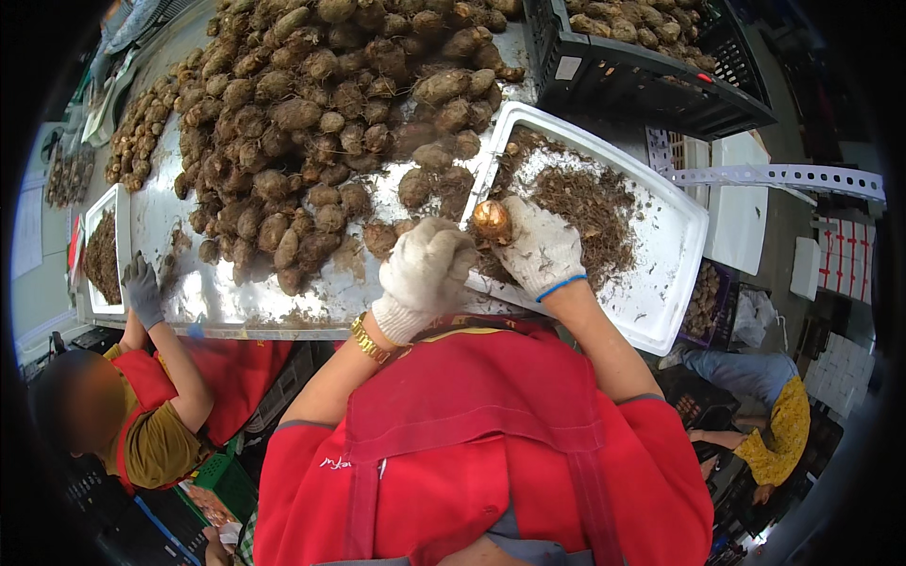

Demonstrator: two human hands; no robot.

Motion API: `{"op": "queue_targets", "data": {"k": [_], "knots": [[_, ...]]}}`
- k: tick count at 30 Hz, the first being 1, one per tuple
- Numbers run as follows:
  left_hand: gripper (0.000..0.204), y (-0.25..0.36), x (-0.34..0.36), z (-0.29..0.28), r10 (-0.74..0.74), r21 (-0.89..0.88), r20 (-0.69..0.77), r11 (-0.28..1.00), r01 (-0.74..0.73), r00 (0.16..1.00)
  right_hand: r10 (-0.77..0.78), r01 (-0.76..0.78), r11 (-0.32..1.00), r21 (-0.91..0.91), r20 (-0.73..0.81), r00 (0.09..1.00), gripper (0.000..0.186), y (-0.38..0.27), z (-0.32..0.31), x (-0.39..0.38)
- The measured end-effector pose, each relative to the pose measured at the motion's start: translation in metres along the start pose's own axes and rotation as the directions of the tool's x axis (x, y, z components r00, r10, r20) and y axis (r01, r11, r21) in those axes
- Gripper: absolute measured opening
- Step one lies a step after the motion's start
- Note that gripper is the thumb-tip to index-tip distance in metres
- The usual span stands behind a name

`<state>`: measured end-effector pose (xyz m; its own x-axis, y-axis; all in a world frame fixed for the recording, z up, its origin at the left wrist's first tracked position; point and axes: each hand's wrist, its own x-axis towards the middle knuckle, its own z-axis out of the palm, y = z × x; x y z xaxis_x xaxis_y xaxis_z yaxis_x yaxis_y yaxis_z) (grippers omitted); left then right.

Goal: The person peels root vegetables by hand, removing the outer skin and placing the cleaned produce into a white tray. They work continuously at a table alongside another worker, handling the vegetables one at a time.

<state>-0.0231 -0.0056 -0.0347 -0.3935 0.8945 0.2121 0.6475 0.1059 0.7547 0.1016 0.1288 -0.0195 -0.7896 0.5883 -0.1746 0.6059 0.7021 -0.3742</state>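
Observation:
My right hand [542, 247], in a white knit glove with a blue cuff edge, grips a small taro [492, 221] over the near left edge of a white tray [672, 283]. This taro looks smoother and more orange than the hairy ones on the table. Just left of it, my left hand [425, 269] is closed in a white glove. Whatever its fingers may hold is hidden. Brown fibrous scrapings [590, 212] lie in the tray. A big heap of hairy brown taros [293, 141] covers the metal table beyond my left hand.
A black crate [642, 85] of taros stands at the far right. Smaller, cleaner taros [142, 132] lie at the far left. At left, a co-worker's grey-gloved hand [143, 291] is beside another white tray [118, 236]. A person in yellow [779, 429] is at lower right.

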Motion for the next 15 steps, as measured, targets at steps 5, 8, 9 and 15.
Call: {"op": "queue_targets", "data": {"k": [5, 8, 9, 15], "knots": [[0.017, 0.01, 0.019, -0.018, -0.095, -0.133, -0.099, 0.988, 0.082, 0.991, 0.034, -0.034, 0.999, 0.0, 0.029, 0.999, 0.033, -0.005, 0.002, 0.001], [0.024, 0.018, 0.025, -0.028, -0.131, -0.18, -0.045, 0.976, 0.121, 0.99, -0.113, 0.118, 0.992, 0.039, -0.111, 0.987, 0.022, -0.003, 0.004, -0.001], [0.026, 0.017, 0.024, -0.028, -0.154, -0.238, -0.009, 0.96, 0.147, 0.988, -0.133, 0.139, 0.99, 0.037, -0.129, 0.983, 0.021, -0.002, 0.004, -0.001], [0.031, 0.017, 0.023, -0.03, -0.223, -0.418, 0.204, 0.86, 0.291, 0.953, -0.256, 0.277, 0.961, 0.02, -0.321, 0.912, 0.02, 0.004, 0.011, -0.001]]}}
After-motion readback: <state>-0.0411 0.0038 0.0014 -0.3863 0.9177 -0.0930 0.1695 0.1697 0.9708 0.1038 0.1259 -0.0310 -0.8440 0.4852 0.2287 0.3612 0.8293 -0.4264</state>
